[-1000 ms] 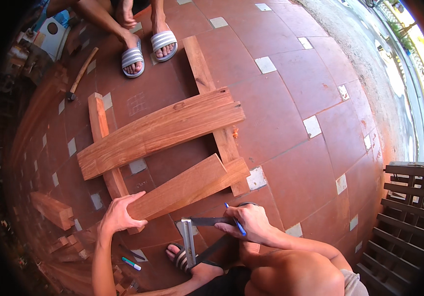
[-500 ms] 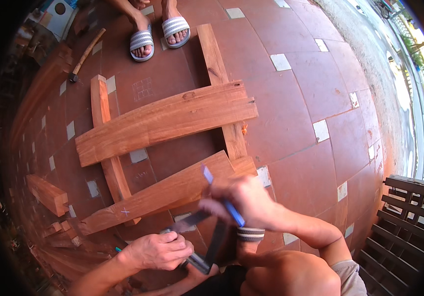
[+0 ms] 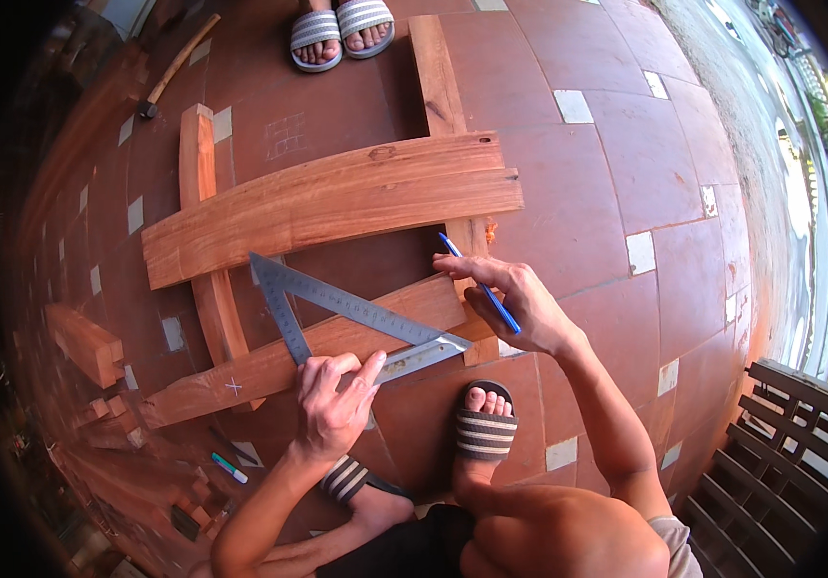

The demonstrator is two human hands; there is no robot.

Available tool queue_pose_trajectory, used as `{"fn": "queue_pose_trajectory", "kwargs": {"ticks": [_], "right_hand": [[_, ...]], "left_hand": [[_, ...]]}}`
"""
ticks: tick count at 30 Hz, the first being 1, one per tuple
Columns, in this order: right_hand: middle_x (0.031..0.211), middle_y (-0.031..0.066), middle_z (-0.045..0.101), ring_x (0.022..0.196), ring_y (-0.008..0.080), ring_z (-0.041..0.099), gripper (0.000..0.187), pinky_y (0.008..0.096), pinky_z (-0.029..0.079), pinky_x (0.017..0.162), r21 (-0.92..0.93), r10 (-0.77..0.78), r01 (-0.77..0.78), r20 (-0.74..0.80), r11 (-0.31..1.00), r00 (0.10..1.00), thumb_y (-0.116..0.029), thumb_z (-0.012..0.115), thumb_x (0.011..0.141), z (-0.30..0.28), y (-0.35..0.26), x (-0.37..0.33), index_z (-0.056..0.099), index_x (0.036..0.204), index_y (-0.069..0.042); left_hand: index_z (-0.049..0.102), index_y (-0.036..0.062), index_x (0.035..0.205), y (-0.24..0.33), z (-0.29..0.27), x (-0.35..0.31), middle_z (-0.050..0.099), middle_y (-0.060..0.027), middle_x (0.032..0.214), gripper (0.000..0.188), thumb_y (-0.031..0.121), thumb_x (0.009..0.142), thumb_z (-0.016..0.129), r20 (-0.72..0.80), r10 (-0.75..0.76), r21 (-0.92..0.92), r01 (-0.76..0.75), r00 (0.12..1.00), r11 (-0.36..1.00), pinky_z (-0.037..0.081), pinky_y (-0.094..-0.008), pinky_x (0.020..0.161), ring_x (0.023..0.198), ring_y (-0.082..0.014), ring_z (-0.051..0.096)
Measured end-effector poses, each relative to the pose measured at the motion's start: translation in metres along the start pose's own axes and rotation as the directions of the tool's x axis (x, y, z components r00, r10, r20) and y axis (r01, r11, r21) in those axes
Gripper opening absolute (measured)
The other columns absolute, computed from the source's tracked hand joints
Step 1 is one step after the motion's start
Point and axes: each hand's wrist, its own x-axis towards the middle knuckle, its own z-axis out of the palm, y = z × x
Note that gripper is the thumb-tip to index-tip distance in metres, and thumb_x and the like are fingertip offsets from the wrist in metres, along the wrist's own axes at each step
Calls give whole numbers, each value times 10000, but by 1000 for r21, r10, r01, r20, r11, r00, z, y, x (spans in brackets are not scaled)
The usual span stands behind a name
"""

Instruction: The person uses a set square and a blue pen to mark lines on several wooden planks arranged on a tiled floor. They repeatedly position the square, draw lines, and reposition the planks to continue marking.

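Observation:
My left hand grips the thick edge of a metal triangular set square. The square's ruled blade lies over the nearer wooden plank, which bears a pale pencilled cross near its left end. At the plank's right end is my right hand, with a blue pen held between thumb and fingers and its tip pointing up and left. Two long boards lie side by side beyond, across a left wooden beam and a right wooden beam.
A hammer lies at the far left. Another person's sandalled feet stand at the far side. Short wood blocks and a teal-and-white marker lie left. A dark slatted rack stands at right.
The set square has swung up and forward from near my lap onto the nearer plank. My right hand has moved forward and right with the pen.

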Motion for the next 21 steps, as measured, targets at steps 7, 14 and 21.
{"fn": "queue_pose_trajectory", "kwargs": {"ticks": [7,14,21], "right_hand": [[1237,187,764,1023,374,752,479,443,587,916,-28,105,-104,81,994,991,60,600,955,-4,-10,0,671,1406,-83],[1179,209,767,1047,387,751,437,460,587,932,133,173,-180,64,975,983,61,574,913,0,-9,-25,712,1310,-58],[1191,175,784,1069,282,761,342,406,577,961,267,254,-235,-41,935,966,-42,575,1050,-1,-2,-42,688,1373,-48]], "left_hand": [[798,104,1240,9,-6,8,636,-47,1040,646,4,611,904,21,-36,50,35,999,998,479,-427,850,944,-268,598],[810,153,1218,21,8,2,624,-3,1024,605,53,627,898,48,71,17,-71,996,997,446,-409,792,888,-225,581],[804,164,1236,32,15,12,650,34,999,439,57,810,826,79,45,6,-45,996,999,441,-359,754,834,-185,592]]}}
